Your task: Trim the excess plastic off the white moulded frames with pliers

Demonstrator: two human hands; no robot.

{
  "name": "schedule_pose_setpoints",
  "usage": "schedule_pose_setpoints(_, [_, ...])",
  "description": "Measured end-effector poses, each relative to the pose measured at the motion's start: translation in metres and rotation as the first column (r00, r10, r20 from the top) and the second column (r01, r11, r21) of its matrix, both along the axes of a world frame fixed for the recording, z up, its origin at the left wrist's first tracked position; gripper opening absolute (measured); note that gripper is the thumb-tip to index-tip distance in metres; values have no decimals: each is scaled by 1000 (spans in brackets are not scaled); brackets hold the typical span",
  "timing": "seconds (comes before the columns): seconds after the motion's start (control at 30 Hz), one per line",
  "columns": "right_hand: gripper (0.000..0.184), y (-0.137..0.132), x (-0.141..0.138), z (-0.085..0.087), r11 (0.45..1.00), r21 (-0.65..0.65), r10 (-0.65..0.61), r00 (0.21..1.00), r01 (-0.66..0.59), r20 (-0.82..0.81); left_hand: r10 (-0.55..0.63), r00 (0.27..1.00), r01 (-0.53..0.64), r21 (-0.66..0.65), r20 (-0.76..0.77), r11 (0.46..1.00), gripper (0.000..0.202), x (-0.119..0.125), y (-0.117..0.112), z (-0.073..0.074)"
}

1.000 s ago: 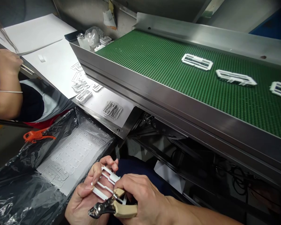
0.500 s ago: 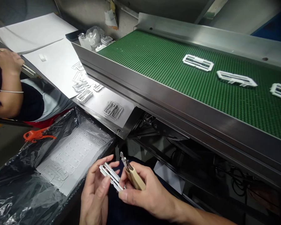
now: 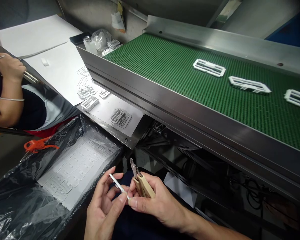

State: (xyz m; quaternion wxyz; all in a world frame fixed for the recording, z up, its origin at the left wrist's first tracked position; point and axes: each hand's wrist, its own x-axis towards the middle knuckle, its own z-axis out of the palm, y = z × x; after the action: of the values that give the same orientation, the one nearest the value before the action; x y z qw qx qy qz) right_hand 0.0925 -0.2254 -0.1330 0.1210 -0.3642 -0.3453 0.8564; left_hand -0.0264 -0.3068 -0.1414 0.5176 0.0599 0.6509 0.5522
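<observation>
My left hand [image 3: 102, 206] pinches a thin white slotted plastic frame [image 3: 117, 183], which is seen nearly edge-on and points up and to the left. The thumb and forefinger of my right hand [image 3: 156, 203] touch the lower end of the same frame. In that right hand rest cutting nippers [image 3: 143, 185] with beige handles, their metal jaws pointing up and away from the frame. The jaws look closed or nearly so.
Several similar white frames [image 3: 209, 68] lie on the green conveyor belt [image 3: 160, 66]. Stacked frames sit on the metal shelf [image 3: 107, 127]. An orange-handled tool [image 3: 37, 145] rests on a bin lined with black plastic [image 3: 27, 186]. Another person's arm [image 3: 12, 80] is at left.
The white frame has been turned from showing its slotted face to nearly edge-on. My left thumb has moved right toward its lower end. The nippers are slightly more upright.
</observation>
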Motion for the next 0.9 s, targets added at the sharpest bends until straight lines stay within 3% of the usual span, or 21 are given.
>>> schedule_pose_setpoints(0.17, [33,2,1,0,1000,-16,8,1000,-8,-14,21,999,-23,-59,-42,998,62,0,0,-2])
schedule_pose_setpoints(0.9, [34,2,1,-10,995,-86,41,999,-41,-7,5,999,0,-132,42,991,59,-6,7,3])
